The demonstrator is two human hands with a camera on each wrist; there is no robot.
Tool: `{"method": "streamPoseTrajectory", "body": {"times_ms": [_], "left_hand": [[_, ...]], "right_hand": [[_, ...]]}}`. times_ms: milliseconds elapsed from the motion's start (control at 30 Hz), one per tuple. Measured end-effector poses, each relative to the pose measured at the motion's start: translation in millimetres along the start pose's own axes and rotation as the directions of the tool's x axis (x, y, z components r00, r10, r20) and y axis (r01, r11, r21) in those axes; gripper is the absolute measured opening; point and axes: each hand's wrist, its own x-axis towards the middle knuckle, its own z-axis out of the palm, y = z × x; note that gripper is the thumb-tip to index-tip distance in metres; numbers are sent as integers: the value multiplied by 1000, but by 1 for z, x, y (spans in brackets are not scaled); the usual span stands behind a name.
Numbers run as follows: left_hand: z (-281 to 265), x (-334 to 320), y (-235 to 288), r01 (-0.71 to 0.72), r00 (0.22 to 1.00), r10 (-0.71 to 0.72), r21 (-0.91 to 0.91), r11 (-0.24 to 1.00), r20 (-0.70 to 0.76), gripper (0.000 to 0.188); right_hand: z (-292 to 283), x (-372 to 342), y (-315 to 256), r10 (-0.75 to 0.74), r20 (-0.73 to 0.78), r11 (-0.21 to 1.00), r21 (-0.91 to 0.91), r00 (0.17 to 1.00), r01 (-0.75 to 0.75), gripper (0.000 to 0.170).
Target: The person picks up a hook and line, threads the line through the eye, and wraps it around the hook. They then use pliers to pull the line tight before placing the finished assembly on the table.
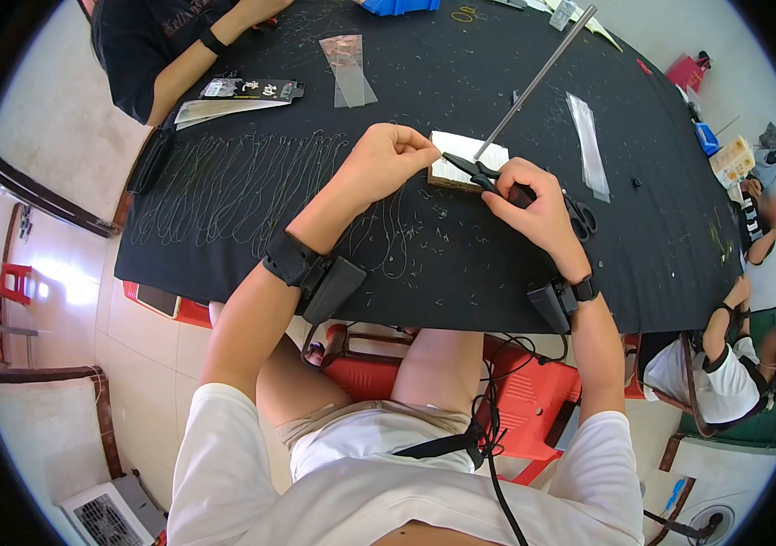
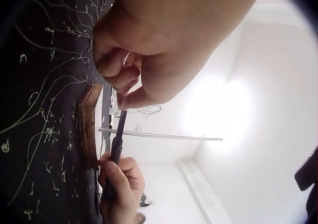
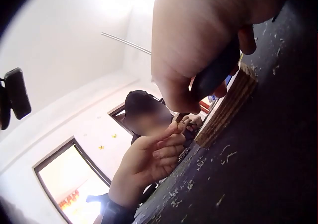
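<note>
At the far edge of the dark-covered table [image 1: 297, 196] sits a blue bin [image 1: 397, 5], cut off by my line of sight, so I cannot tell what it holds. Nearer lie a clear sleeve [image 1: 348, 77], a long clear sleeve [image 1: 588, 146] over on the right, and a black printed packet [image 1: 251, 89] (its writing is too small for me to read). Whether anything is inside them I cannot tell.

Both forearms reach forward over the near edge, bringing the hands together at a white-topped block [image 1: 451, 146] with layered brown sides. The left hand [image 1: 386, 164] is angled inward, thumb and forefinger pinching a tiny piece right at the tip of the black tool [image 1: 472, 169]; what that piece is, I can't make out. The right hand [image 1: 538, 202] has its grip curled round the tool's handles, the tool's nose pointing toward the left fingertips, above the block. A metal rod [image 1: 542, 77] slants up from the block. Thin looped lines [image 1: 233, 182] spread across the table to the left, and scissors [image 1: 582, 218] rest beside the right hand.
</note>
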Motion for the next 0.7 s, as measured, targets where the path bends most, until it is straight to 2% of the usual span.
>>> {"method": "streamPoseTrajectory", "body": {"times_ms": [267,467,700], "left_hand": [[-1,2,-4,5,999,-3,41,999,-40,22],[-1,3,-6,2,996,-3,-9,1000,-84,23],[0,2,-2,21,999,-21,-8,1000,-47,23]], "right_hand": [[0,0,-1,-9,-8,1000,-9,1000,9,22],[-1,1,0,-45,-8,999,-6,999,45,22],[-1,0,-2,16,5,1000,2,1000,-16,21]]}}
